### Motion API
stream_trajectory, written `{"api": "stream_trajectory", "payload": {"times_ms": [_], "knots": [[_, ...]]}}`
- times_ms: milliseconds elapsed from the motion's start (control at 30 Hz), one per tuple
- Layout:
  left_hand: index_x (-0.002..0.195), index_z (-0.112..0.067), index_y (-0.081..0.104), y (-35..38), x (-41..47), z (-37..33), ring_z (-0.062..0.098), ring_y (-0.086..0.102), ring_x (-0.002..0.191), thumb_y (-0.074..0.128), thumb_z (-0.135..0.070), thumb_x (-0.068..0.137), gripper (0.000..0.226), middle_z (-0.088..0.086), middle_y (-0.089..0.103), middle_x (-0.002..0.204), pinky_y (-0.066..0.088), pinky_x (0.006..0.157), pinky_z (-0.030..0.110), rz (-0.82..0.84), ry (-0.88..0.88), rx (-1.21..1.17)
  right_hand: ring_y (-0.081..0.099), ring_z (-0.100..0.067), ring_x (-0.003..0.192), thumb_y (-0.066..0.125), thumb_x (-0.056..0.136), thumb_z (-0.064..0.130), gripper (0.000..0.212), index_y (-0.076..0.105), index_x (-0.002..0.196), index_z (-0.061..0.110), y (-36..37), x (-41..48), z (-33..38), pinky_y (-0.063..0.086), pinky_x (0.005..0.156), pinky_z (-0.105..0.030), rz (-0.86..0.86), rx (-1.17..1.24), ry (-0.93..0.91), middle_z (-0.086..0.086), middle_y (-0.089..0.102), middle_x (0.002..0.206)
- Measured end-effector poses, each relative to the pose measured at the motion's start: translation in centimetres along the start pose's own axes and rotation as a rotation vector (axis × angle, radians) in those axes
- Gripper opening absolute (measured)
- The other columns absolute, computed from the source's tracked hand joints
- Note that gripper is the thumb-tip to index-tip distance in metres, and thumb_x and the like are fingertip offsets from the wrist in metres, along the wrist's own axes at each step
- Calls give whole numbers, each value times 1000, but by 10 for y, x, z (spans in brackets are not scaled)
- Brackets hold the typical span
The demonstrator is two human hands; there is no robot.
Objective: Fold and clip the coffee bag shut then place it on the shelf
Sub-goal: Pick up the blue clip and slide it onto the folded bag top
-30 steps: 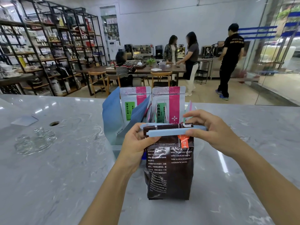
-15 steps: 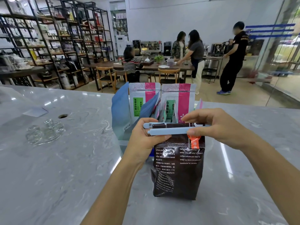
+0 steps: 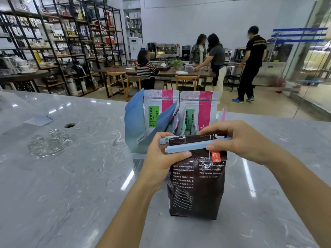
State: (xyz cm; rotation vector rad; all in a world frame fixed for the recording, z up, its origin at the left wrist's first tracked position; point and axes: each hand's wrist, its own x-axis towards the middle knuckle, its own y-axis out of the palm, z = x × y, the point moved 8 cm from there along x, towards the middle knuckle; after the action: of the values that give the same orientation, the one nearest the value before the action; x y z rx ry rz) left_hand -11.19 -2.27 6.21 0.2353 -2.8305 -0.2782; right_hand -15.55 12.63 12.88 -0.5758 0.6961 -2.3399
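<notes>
I see my left hand curled around the hinge end of a pale blue plastic clip, thumb pressed under the lower bar, fingers behind the folded top of the coffee bag; my right hand pinches the other end of the clip, thumb on the front bar, fingers over the top; the clip's two bars straddle the fold, still parted at the left end. The bag stands upright on the grey marble counter, dark brown and glossy, with white print I can partly read, "coffee culture" and "contribute for society", plus Chinese lines; an orange tag sits under the clip. Just behind it stand tea pouches, white with pink bands and green labels in Chinese, and a blue pouch. Clear glass cups sit well apart on the left.
</notes>
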Motion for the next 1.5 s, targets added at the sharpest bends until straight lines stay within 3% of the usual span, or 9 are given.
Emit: {"api": "stream_trajectory", "payload": {"times_ms": [233, 533, 733, 833, 967, 1133, 1233, 1400, 1500], "knots": [[104, -26, 54, 0, -1, 1, 18, 70, 75, 83, -5, 50, 65, 3, 68, 87, 59, 62, 32, -23, -45, -73, 63, -14, 97, 73, 69, 14, 29, 68, 94, 29, -3, -5, -11, 54, 82, -35, -85, 94, 53, 4, 68, 104], [82, -16, 66, 5, -3, 2, 18, 66, 72, 71, 1, 68, 22, 1, 70, 72, 58, 65, 28, -99, 4, -196, 63, -9, 81, 73, 52, 31, 27, 71, 78, 37, -7, -8, -15, 53, 68, -17, -249, 178, -19, -5, 70, 90], [80, -10, 63, 8, -4, 4, 17, 69, 66, 65, 1, 75, 12, 2, 73, 68, 59, 63, 29, -166, -20, -244, 61, -3, 85, 74, 69, 20, 22, 69, 84, 35, -9, -6, -5, 49, 72, -19, -148, -74, 8, 9, 70, 84], [77, -11, 62, 9, -4, 2, 16, 68, 63, 64, 4, 75, 15, 1, 72, 65, 58, 59, 27, -150, -17, -237, 59, 3, 84, 68, 76, 25, 17, 69, 93, 25, -6, 0, 17, 46, 71, -12, -25, -330, -28, 9, 69, 89], [73, -13, 65, 12, -4, -4, 18, 68, 66, 69, -1, 68, 14, 3, 72, 68, 58, 65, 28, -113, 15, -243, 61, -10, 84, 56, 81, 41, 32, 66, 102, 19, 22, 10, 48, 44, 73, -23, 91, -553, -122, 4, 69, 93], [75, -15, 69, 5, -7, -7, 20, 67, 70, 72, -15, 57, 19, 5, 72, 71, 58, 65, 28, -122, 50, -208, 55, -8, 73, 55, 83, 40, 29, 67, 94, 16, 41, 22, 56, 39, 60, -20, 60, -587, -158, 2, 65, 82], [76, -15, 69, 2, -10, -11, 20, 67, 71, 73, -18, 56, 20, 3, 71, 70, 57, 66, 30, -133, 79, -158, 56, -10, 76, 59, 81, 38, 27, 68, 91, 15, 42, 21, 57, 40, 64, -21, 28, -523, -152, 0, 65, 83], [78, -6, 66, 0, -11, -16, 13, 67, 66, 69, 7, 66, 18, -1, 71, 64, 57, 65, 24, -172, 127, -112, 58, -20, 77, 57, 80, 42, 32, 67, 90, 14, 48, 19, 55, 49, 72, -43, -82, -578, -198, -4, 65, 84], [81, -6, 68, -1, -11, -16, 12, 68, 68, 68, 6, 70, 16, -1, 71, 67, 57, 65, 22, -187, 149, -58, 58, -22, 74, 48, 76, 46, 38, 66, 85, 14, 47, 15, 51, 47, 68, -41, -187, -575, -196, -1, 64, 79]]}}
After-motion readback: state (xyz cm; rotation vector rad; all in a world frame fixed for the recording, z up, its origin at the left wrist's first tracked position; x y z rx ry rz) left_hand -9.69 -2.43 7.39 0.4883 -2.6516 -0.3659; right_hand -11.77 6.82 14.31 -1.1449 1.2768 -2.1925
